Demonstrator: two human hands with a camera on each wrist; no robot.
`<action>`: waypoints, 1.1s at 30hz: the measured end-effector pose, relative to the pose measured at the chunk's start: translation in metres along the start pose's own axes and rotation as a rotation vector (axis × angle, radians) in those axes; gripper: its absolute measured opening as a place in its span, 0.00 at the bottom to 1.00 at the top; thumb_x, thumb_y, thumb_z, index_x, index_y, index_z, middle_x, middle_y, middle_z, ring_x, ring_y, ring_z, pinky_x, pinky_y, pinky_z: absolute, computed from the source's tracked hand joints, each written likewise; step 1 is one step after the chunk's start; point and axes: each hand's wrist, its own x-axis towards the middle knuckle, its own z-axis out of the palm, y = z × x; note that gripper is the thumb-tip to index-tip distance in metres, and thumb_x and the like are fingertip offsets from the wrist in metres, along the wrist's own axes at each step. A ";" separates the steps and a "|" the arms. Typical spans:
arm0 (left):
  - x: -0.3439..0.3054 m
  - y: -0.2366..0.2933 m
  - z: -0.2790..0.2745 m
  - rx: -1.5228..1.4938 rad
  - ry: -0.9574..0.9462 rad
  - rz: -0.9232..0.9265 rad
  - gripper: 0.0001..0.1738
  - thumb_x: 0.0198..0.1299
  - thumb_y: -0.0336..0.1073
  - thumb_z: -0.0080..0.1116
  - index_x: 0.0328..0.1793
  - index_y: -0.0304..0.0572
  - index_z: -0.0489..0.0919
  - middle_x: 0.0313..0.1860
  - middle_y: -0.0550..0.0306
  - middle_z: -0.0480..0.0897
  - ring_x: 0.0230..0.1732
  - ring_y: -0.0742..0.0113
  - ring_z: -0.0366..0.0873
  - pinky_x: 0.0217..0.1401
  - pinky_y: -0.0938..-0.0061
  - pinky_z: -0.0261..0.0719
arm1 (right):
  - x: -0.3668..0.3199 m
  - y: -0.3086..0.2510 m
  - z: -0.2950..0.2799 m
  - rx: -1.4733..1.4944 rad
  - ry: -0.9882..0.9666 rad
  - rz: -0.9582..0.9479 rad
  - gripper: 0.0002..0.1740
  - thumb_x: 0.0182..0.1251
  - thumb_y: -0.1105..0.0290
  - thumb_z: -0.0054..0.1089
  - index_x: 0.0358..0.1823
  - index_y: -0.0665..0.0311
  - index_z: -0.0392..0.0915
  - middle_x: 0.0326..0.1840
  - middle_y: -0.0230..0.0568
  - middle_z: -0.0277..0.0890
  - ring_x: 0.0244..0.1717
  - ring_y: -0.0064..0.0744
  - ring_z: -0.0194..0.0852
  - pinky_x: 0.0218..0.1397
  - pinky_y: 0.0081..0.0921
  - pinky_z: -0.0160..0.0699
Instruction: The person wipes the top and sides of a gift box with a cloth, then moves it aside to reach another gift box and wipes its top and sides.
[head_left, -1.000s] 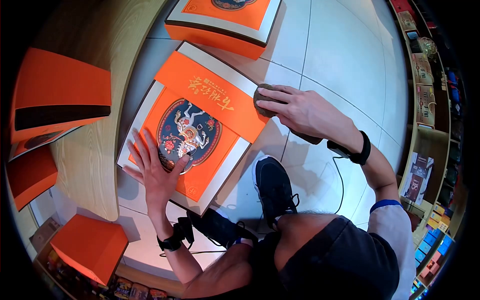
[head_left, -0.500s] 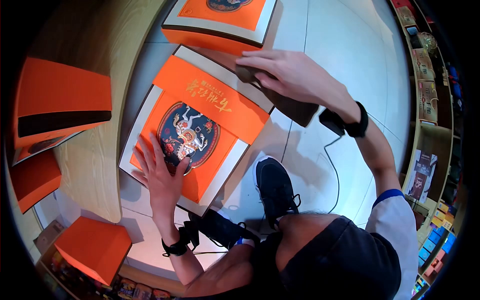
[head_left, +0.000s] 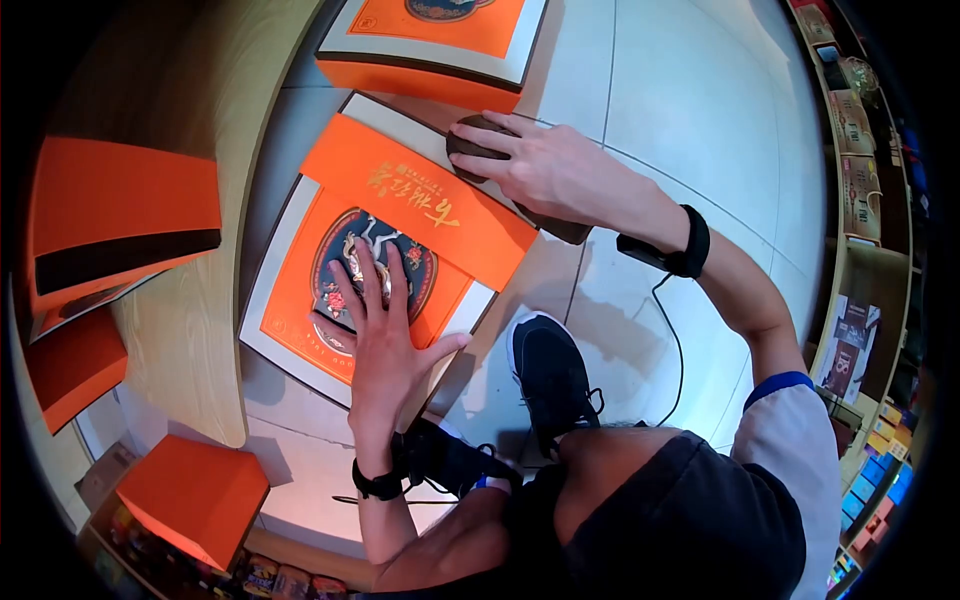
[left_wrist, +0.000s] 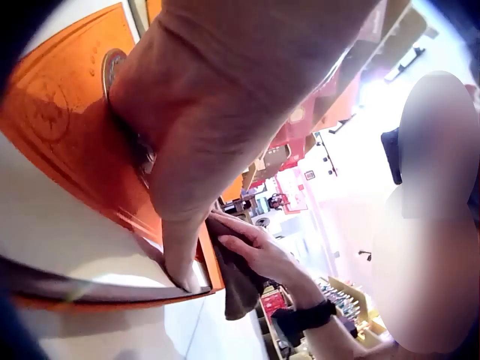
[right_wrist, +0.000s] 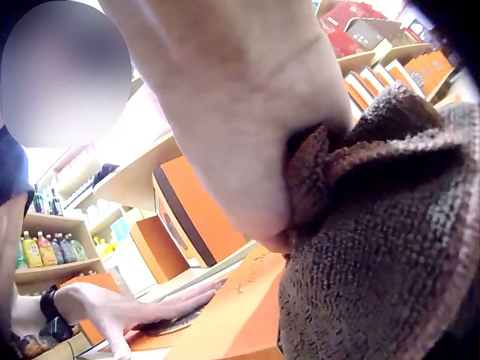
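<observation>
An orange gift box [head_left: 345,160] with white edges, gold characters and a round horse emblem lies tilted before the person's feet. The left hand [head_left: 385,350] rests on its lid with fingers spread over the emblem and the thumb out toward the near edge. At the box's far right edge, the right hand [head_left: 560,172] holds a brown cloth [head_left: 560,228], its fingers laid over the bunched front part. In the right wrist view the towelling cloth [right_wrist: 360,270] is gathered under the palm and hangs down in loose folds.
A second orange box [head_left: 420,75] stands just beyond the first. On the left, more orange boxes [head_left: 130,190] sit by a wooden counter edge [head_left: 190,340]. Another orange box [head_left: 195,495] is at lower left. Shelves of goods [head_left: 855,260] line the right; a cable [head_left: 680,350] trails from the right wrist.
The right hand has moved leftward with the brown cloth, along the box's far edge. The left hand has shifted right across the lid, its thumb moving off the emblem toward the near edge.
</observation>
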 end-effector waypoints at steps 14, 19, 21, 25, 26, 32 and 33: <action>0.000 -0.004 0.003 -0.017 0.033 0.037 0.79 0.43 0.85 0.67 0.94 0.54 0.44 0.95 0.47 0.35 0.92 0.32 0.24 0.73 0.08 0.23 | -0.028 -0.007 -0.017 0.058 -0.223 0.057 0.32 0.68 0.72 0.62 0.75 0.56 0.71 0.79 0.41 0.69 0.77 0.46 0.70 0.53 0.34 0.92; 0.001 -0.003 0.002 -0.009 0.031 0.033 0.79 0.43 0.85 0.67 0.94 0.54 0.44 0.95 0.48 0.35 0.92 0.33 0.24 0.73 0.08 0.23 | -0.030 -0.009 -0.016 0.030 -0.187 0.038 0.30 0.67 0.72 0.64 0.72 0.59 0.73 0.78 0.41 0.70 0.75 0.46 0.72 0.47 0.32 0.91; 0.001 -0.003 0.002 -0.031 0.021 0.025 0.79 0.42 0.84 0.68 0.94 0.55 0.45 0.95 0.49 0.35 0.92 0.34 0.23 0.73 0.09 0.21 | -0.035 -0.010 -0.017 0.021 -0.142 0.019 0.27 0.67 0.72 0.66 0.68 0.61 0.75 0.75 0.42 0.72 0.72 0.45 0.74 0.40 0.30 0.91; 0.001 -0.005 0.010 -0.002 0.047 0.011 0.80 0.39 0.87 0.67 0.94 0.59 0.45 0.95 0.53 0.34 0.93 0.41 0.22 0.76 0.14 0.17 | -0.043 -0.013 -0.022 0.047 -0.187 0.038 0.29 0.65 0.74 0.67 0.68 0.61 0.74 0.76 0.42 0.70 0.72 0.47 0.74 0.40 0.30 0.91; 0.001 -0.005 0.009 0.001 0.038 0.003 0.80 0.40 0.87 0.67 0.94 0.59 0.45 0.95 0.53 0.34 0.93 0.41 0.23 0.76 0.14 0.17 | -0.044 -0.013 -0.024 0.046 -0.207 0.045 0.30 0.64 0.74 0.68 0.69 0.61 0.74 0.76 0.43 0.70 0.72 0.47 0.74 0.40 0.30 0.91; 0.001 -0.005 0.006 0.010 0.030 0.003 0.80 0.40 0.88 0.66 0.94 0.59 0.45 0.95 0.53 0.34 0.93 0.40 0.23 0.76 0.14 0.17 | -0.052 -0.018 -0.029 0.057 -0.329 0.098 0.35 0.64 0.76 0.64 0.75 0.57 0.71 0.83 0.39 0.65 0.79 0.49 0.68 0.48 0.34 0.93; 0.001 -0.004 0.005 0.006 0.027 -0.002 0.80 0.40 0.88 0.66 0.94 0.59 0.45 0.95 0.53 0.34 0.93 0.40 0.23 0.76 0.14 0.18 | -0.053 -0.020 -0.030 0.057 -0.330 0.101 0.35 0.64 0.76 0.64 0.75 0.57 0.71 0.83 0.39 0.65 0.79 0.49 0.68 0.48 0.34 0.93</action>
